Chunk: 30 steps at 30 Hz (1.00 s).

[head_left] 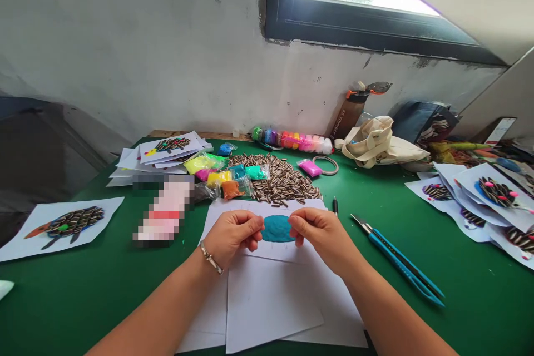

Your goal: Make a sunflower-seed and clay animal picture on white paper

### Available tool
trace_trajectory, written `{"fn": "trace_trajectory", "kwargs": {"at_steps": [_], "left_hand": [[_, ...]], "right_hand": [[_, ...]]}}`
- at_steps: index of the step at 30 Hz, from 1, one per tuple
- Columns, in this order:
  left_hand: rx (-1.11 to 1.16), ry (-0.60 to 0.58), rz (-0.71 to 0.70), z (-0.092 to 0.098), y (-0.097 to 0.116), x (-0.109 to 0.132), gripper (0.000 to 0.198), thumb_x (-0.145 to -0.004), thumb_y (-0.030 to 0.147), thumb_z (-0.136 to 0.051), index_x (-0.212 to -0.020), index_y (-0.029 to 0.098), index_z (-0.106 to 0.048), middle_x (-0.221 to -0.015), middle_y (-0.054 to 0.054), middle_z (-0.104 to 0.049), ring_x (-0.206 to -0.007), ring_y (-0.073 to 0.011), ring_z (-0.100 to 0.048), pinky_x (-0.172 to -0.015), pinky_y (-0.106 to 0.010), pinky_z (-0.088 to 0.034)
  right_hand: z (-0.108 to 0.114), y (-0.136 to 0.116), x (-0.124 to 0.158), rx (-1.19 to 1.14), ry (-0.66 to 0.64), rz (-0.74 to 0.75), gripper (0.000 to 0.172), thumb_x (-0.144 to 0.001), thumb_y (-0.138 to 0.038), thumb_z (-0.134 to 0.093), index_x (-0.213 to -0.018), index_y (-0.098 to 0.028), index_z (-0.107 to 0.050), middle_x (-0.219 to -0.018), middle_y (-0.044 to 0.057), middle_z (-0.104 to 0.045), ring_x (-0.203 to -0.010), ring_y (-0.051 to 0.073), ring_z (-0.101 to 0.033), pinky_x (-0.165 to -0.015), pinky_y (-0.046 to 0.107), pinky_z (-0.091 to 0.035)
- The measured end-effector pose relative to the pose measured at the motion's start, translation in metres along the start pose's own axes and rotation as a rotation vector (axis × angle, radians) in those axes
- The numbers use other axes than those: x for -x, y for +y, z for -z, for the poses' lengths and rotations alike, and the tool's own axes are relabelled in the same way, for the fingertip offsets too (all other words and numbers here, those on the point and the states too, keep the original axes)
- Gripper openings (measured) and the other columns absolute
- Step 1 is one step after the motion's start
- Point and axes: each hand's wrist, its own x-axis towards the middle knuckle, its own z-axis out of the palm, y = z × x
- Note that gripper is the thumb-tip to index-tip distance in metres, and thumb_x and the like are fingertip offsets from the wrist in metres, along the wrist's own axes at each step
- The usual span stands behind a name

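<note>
A flat teal clay patch (277, 228) lies on a white paper sheet (267, 295) in front of me. My left hand (233, 235) has its fingers curled and pinched at the patch's left edge. My right hand (319, 232) pinches the right edge in the same way. Both hands rest on the paper, thumbs and fingertips pressed against the clay. A pile of striped sunflower seeds (280, 179) lies just behind the sheet.
Small bags of coloured clay (227, 173) sit left of the seeds, a row of clay tubs (292, 140) at the wall. Blue scissors (398, 260) lie to the right. Finished seed pictures (69, 223) and more (494, 192) flank the green table (83, 289). A bottle (350, 111) and cloth bag (377, 142) stand behind.
</note>
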Motion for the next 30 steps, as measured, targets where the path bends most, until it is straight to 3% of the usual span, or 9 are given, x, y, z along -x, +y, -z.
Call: {"fn": "trace_trajectory", "kwargs": {"at_steps": [3,6,11,17,21,25,30], "left_hand": [[0.049,0.000,0.002,-0.0019,0.0018,0.0017,0.041,-0.053,0.043,-0.085,-0.072,0.012,-0.066,-0.061,-0.001,-0.065,-0.050,-0.0094,-0.058,-0.050,-0.020,-0.045],[0.081,0.003,0.005,-0.0026,0.0030,0.0026,0.042,-0.052,0.039,-0.087,-0.078,0.013,-0.069,-0.064,-0.002,-0.067,-0.055,-0.0111,-0.061,-0.055,-0.022,-0.047],[0.079,0.009,0.030,-0.0026,0.0039,0.0025,0.042,-0.052,0.043,-0.086,-0.073,0.012,-0.068,-0.062,-0.002,-0.067,-0.052,-0.0110,-0.060,-0.052,-0.022,-0.048],[0.076,0.021,0.047,-0.0021,0.0043,0.0017,0.044,-0.051,0.047,-0.086,-0.071,0.012,-0.067,-0.061,-0.002,-0.067,-0.051,-0.0109,-0.061,-0.052,-0.022,-0.049],[0.064,0.028,0.037,-0.0014,0.0034,0.0012,0.046,-0.052,0.049,-0.085,-0.070,0.012,-0.066,-0.057,-0.001,-0.065,-0.046,-0.0098,-0.058,-0.047,-0.021,-0.047],[0.055,0.021,0.040,-0.0016,0.0022,0.0011,0.045,-0.053,0.049,-0.084,-0.070,0.012,-0.065,-0.057,-0.001,-0.065,-0.045,-0.0097,-0.058,-0.046,-0.021,-0.047],[0.066,0.030,0.036,-0.0014,0.0016,0.0007,0.045,-0.052,0.049,-0.085,-0.068,0.012,-0.065,-0.057,-0.001,-0.065,-0.046,-0.0098,-0.058,-0.046,-0.020,-0.047]], "right_hand": [[-0.0024,0.0017,-0.0003,-0.111,-0.015,-0.040,0.026,-0.075,-0.038,-0.068,-0.091,-0.017,-0.068,-0.078,0.003,-0.069,-0.069,0.017,-0.065,-0.069,0.030,-0.049],[-0.0031,0.0029,0.0000,-0.156,-0.022,-0.059,0.033,-0.072,-0.041,-0.071,-0.096,-0.018,-0.069,-0.087,0.005,-0.071,-0.076,0.021,-0.068,-0.076,0.035,-0.051],[-0.0021,0.0028,0.0009,-0.119,-0.026,-0.038,0.032,-0.075,-0.046,-0.068,-0.086,-0.017,-0.071,-0.076,0.005,-0.071,-0.068,0.020,-0.069,-0.072,0.035,-0.052],[-0.0034,0.0009,0.0015,-0.171,-0.055,-0.063,0.027,-0.074,-0.042,-0.070,-0.087,-0.018,-0.072,-0.082,0.004,-0.072,-0.074,0.020,-0.069,-0.073,0.032,-0.051],[-0.0025,-0.0033,0.0022,-0.055,-0.064,-0.049,0.028,-0.081,-0.041,-0.064,-0.072,-0.015,-0.071,-0.065,0.003,-0.069,-0.059,0.015,-0.065,-0.062,0.027,-0.047],[-0.0021,-0.0053,0.0028,-0.046,-0.068,-0.061,0.034,-0.081,-0.044,-0.062,-0.063,-0.015,-0.066,-0.061,0.002,-0.067,-0.048,0.012,-0.060,-0.054,0.025,-0.043],[-0.0020,-0.0026,0.0021,-0.165,-0.089,-0.068,0.029,-0.078,-0.042,-0.066,-0.074,-0.014,-0.071,-0.070,0.004,-0.070,-0.060,0.015,-0.065,-0.065,0.029,-0.049]]}}
